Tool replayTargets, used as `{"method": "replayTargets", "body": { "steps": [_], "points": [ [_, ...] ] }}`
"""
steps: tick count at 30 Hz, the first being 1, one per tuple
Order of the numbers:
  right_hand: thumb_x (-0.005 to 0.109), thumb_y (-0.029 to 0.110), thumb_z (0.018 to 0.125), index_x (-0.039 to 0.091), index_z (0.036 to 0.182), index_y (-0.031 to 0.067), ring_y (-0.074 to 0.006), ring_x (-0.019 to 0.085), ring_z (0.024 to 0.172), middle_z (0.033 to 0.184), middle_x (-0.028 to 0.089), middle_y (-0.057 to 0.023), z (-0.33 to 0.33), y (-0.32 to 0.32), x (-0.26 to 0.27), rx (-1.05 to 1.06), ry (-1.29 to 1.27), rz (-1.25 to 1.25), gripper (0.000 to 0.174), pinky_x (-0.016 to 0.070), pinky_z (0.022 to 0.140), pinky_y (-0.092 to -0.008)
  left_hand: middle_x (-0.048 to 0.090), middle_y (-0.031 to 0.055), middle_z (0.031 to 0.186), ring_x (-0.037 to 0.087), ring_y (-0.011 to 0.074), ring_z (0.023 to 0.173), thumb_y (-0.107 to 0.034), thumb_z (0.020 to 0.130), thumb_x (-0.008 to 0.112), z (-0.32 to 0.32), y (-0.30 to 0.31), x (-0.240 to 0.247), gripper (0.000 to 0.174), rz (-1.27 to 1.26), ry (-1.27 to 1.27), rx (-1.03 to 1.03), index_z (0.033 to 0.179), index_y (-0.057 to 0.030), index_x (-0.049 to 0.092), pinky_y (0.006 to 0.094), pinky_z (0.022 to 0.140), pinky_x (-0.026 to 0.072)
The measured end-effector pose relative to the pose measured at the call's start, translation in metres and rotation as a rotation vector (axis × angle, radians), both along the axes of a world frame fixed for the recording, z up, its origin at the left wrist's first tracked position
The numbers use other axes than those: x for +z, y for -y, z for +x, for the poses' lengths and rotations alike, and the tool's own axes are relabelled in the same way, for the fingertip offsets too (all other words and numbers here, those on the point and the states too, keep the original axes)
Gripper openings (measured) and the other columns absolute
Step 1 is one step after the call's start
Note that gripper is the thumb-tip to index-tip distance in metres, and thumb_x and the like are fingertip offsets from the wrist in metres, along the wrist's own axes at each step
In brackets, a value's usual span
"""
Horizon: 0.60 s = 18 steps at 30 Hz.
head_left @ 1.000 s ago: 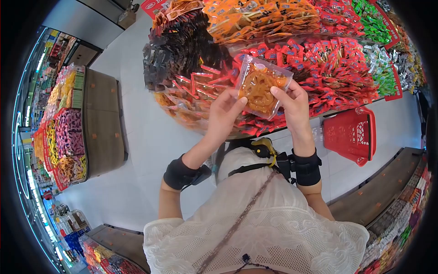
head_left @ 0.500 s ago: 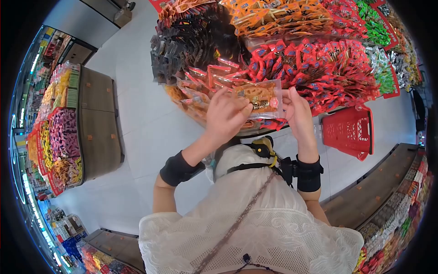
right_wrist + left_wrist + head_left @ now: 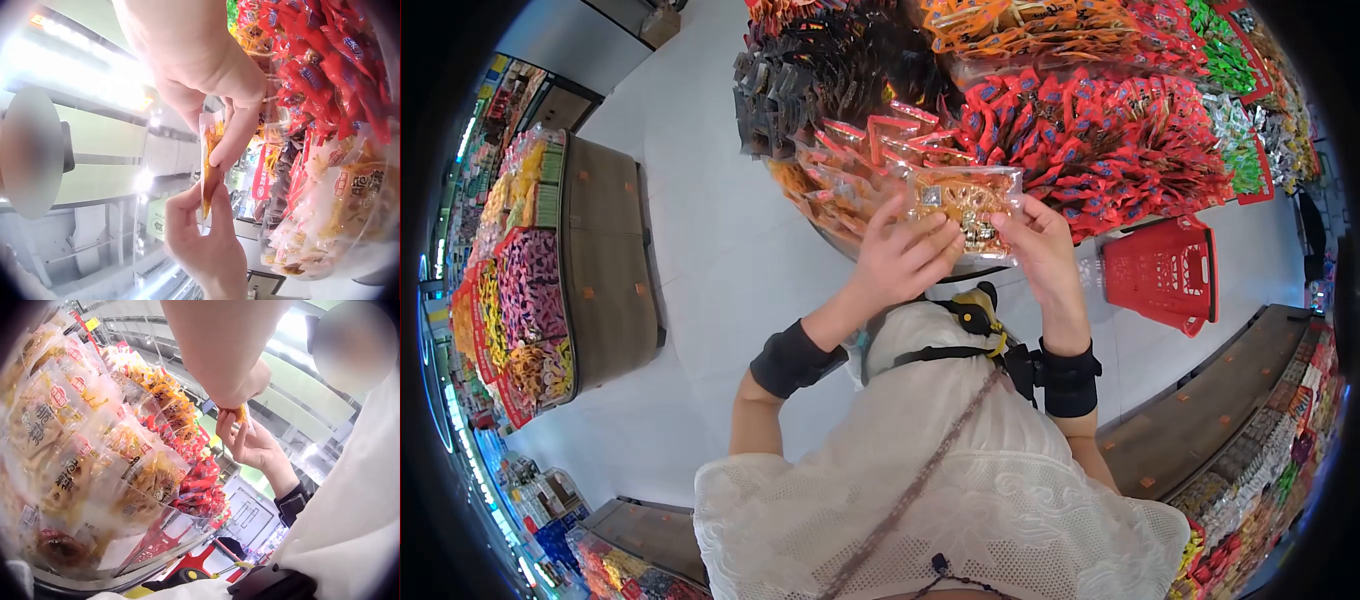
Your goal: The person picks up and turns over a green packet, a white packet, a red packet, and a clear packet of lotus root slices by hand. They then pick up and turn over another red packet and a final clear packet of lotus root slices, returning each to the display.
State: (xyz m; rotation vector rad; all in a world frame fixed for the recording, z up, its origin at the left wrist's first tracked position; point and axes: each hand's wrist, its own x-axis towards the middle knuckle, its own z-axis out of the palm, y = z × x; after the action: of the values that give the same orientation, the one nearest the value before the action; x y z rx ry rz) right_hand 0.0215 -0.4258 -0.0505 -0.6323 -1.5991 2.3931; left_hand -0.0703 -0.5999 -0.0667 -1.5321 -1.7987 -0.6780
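Observation:
A clear snack packet [image 3: 985,184] of orange-brown slices with a printed label is held up between both hands. My left hand [image 3: 903,258] pinches its left and lower side, fingers laid across the front. My right hand [image 3: 1048,248] grips the right edge, thumb on the front face. Seen edge-on in the right wrist view, the packet [image 3: 209,159] is thin, with the right hand [image 3: 209,69] above and the left hand [image 3: 212,253] below. Behind it, similar clear packets [image 3: 840,180] lie heaped at the display's near left edge.
Red packets [image 3: 1100,150], orange packets [image 3: 1020,40] and dark packets [image 3: 810,85] fill the round display. A red shopping basket [image 3: 1157,272] stands to the right below the display. Another wooden display stand [image 3: 605,270] is at the left, and a low shelf unit [image 3: 1200,410] at the lower right.
The packet has turned from a side showing mostly its slices to one with a printed label. The left fingers have moved across its front, and the right thumb has come back onto the face.

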Motion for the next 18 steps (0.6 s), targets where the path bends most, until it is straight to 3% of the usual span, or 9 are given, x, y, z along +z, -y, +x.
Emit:
{"method": "replayTargets", "body": {
  "steps": [3, 5, 7, 10, 13, 16, 18],
  "points": [
    [0.060, 0.005, 0.080, 0.057, 0.099, -0.0007, -0.0081, 0.058, 0.070, 0.085, 0.063, -0.0060, -0.001, -0.011, -0.008, -0.084, -0.033, 0.245, 0.020, 0.0493, 0.061, -0.0204, 0.059, -0.0015, 0.097, 0.055, 0.0164, 0.095, -0.008, 0.069, 0.064, -0.006, 0.007, 0.007, 0.025, -0.078, 0.163, 0.029, 0.093, -0.0135, 0.062, 0.0428, 0.096, 0.0328],
    [0.059, 0.004, 0.081, 0.057, 0.099, -0.0016, -0.0124, 0.061, 0.074, 0.087, 0.062, -0.0081, 0.005, -0.023, 0.008, -0.154, -0.107, 0.169, 0.019, 0.0543, 0.063, -0.0266, 0.059, -0.0004, 0.097, 0.054, 0.0175, 0.096, -0.006, 0.068, 0.065, -0.024, 0.016, 0.006, 0.026, -0.021, 0.215, 0.109, 0.093, -0.0130, 0.061, 0.0410, 0.096, 0.0328],
    [0.058, 0.005, 0.081, 0.059, 0.093, 0.0007, -0.0091, 0.059, 0.076, 0.087, 0.063, -0.0058, 0.013, -0.036, 0.013, -0.268, -0.064, 0.227, 0.012, 0.0525, 0.062, -0.0247, 0.059, 0.0020, 0.096, 0.054, 0.0200, 0.092, -0.005, 0.069, 0.066, -0.046, 0.032, 0.002, 0.026, -0.049, 0.284, 0.146, 0.093, -0.0112, 0.061, 0.0376, 0.089, 0.0377],
    [0.058, 0.005, 0.082, 0.059, 0.091, 0.0010, -0.0110, 0.060, 0.076, 0.088, 0.062, -0.0065, 0.021, -0.042, 0.010, -0.357, -0.048, 0.301, 0.011, 0.0556, 0.062, -0.0295, 0.059, 0.0054, 0.090, 0.054, 0.0252, 0.087, -0.004, 0.071, 0.064, -0.066, 0.051, -0.001, 0.018, -0.131, 0.450, 0.113, 0.089, -0.0063, 0.061, 0.0345, 0.078, 0.0419],
    [0.058, 0.005, 0.082, 0.058, 0.091, 0.0021, -0.0107, 0.060, 0.075, 0.089, 0.062, -0.0061, 0.026, -0.047, -0.009, -0.293, 0.005, 0.312, 0.010, 0.0552, 0.062, -0.0286, 0.059, 0.0065, 0.088, 0.055, 0.0255, 0.085, -0.002, 0.072, 0.064, -0.069, 0.059, -0.017, 0.014, -0.139, 0.665, 0.157, 0.086, -0.0047, 0.061, 0.0325, 0.073, 0.0437],
    [0.058, 0.005, 0.081, 0.058, 0.091, 0.0025, -0.0106, 0.060, 0.076, 0.089, 0.062, -0.0054, 0.029, -0.043, -0.019, -0.269, -0.038, 0.271, 0.010, 0.0550, 0.062, -0.0279, 0.060, 0.0068, 0.089, 0.055, 0.0264, 0.087, -0.005, 0.072, 0.062, -0.068, 0.061, -0.020, 0.012, -0.151, 0.614, 0.135, 0.084, -0.0034, 0.059, 0.0361, 0.075, 0.0430],
    [0.058, 0.005, 0.081, 0.058, 0.091, 0.0026, -0.0103, 0.059, 0.076, 0.088, 0.061, -0.0050, 0.030, -0.043, -0.027, -0.279, -0.034, 0.333, 0.010, 0.0549, 0.063, -0.0275, 0.059, 0.0076, 0.088, 0.056, 0.0246, 0.084, -0.003, 0.074, 0.062, -0.066, 0.058, -0.023, 0.013, -0.123, 0.624, 0.103, 0.087, -0.0033, 0.060, 0.0322, 0.069, 0.0456]
  ]
}}
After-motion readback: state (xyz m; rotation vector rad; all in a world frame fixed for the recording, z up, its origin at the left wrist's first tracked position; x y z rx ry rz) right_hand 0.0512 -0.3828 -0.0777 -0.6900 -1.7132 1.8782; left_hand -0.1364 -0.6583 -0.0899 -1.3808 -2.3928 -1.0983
